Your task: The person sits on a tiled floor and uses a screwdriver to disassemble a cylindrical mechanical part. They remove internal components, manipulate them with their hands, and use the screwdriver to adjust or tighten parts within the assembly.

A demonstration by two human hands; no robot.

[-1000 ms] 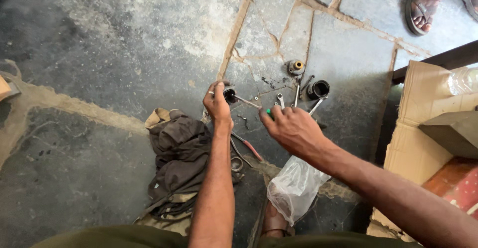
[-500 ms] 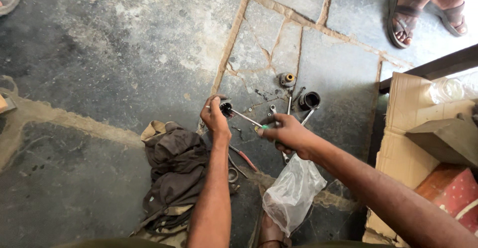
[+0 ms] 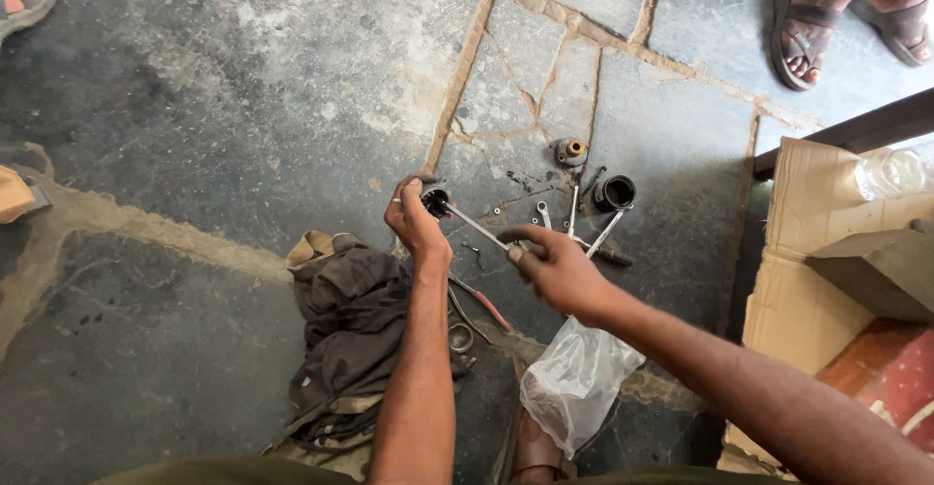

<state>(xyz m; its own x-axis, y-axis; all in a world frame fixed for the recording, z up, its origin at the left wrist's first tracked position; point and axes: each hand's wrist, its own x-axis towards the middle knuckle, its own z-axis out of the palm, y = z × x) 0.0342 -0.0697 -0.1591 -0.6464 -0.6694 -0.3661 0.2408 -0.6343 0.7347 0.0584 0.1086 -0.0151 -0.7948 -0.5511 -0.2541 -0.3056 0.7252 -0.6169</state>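
We had the left hand (image 3: pixel 416 224) pinched around a small round black part (image 3: pixel 435 200), held just above the floor, and the right hand (image 3: pixel 556 269) closed on the near end of a slim metal wrench (image 3: pixel 475 227) whose far end sat on that part. Our read: mid-turn on a fastener, part gripped against the torque. The next move probably called for keeping the wrench seated square and the left grip firm, since a slip would throw the part into the loose bits beyond. Just past the right hand lay more spanners (image 3: pixel 574 211), a black cylindrical sleeve (image 3: pixel 614 193) and, further out, a small brass-topped fitting (image 3: pixel 571 151). Below the left hand: red-handled pliers (image 3: pixel 479 298) and a metal ring (image 3: pixel 460 337), beside a dark crumpled rag (image 3: pixel 352 320). A clear plastic bag (image 3: pixel 576 380) hung under the right forearm. Floor (image 3: pixel 243 106) was worn grey stone slabs with cracked mortar joints. Cardboard box (image 3: pixel 827 281) to the right; another person's sandalled feet (image 3: pixel 827 23) well beyond.
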